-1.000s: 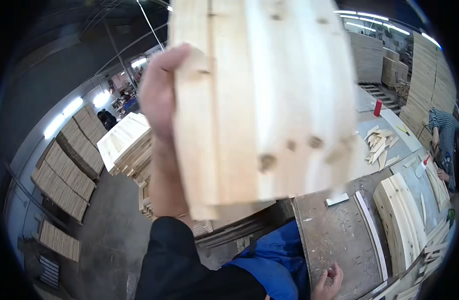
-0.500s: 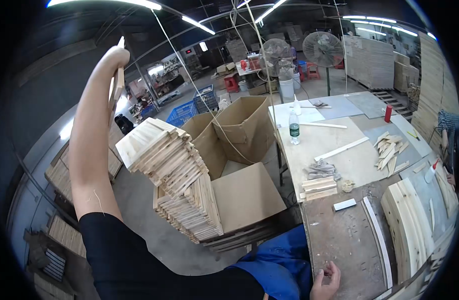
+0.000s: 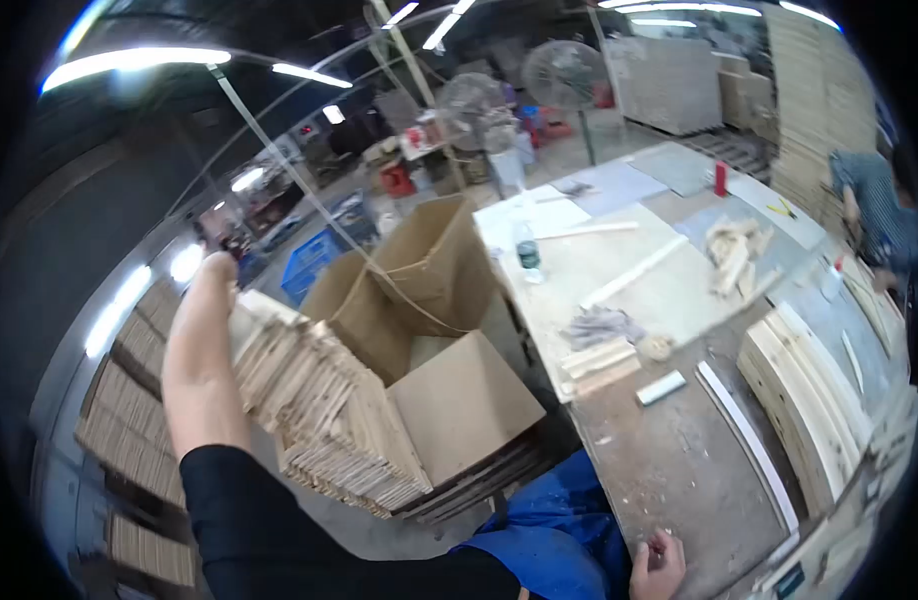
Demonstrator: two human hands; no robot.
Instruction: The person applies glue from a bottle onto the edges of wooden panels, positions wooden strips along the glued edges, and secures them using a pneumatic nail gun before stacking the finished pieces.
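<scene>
My left hand (image 3: 217, 272) is at the far upper end of a tall stack of wooden panels (image 3: 329, 400), beside the topmost pieces. Its fingers are blurred and turned away, so their grip is hidden. Low at the near edge of the workbench (image 3: 669, 470), my right hand (image 3: 658, 566) rests with loosely curled fingers, a gap by the thumb and nothing visible in it. On the bench above it lie a small pale wooden block (image 3: 661, 387) and a long curved strip (image 3: 747, 445).
Open cardboard boxes (image 3: 429, 260) stand beyond the stack. Curved wooden pieces (image 3: 799, 400), a water bottle (image 3: 527, 252), a grey glove (image 3: 604, 326) and wood offcuts (image 3: 736, 252) lie or stand on the bench. Another person (image 3: 874, 205) is at the right.
My left hand, raised with a wooden board in it, has come down to the top of the stack. The view has swung right; my right hand stays at the bench edge.
</scene>
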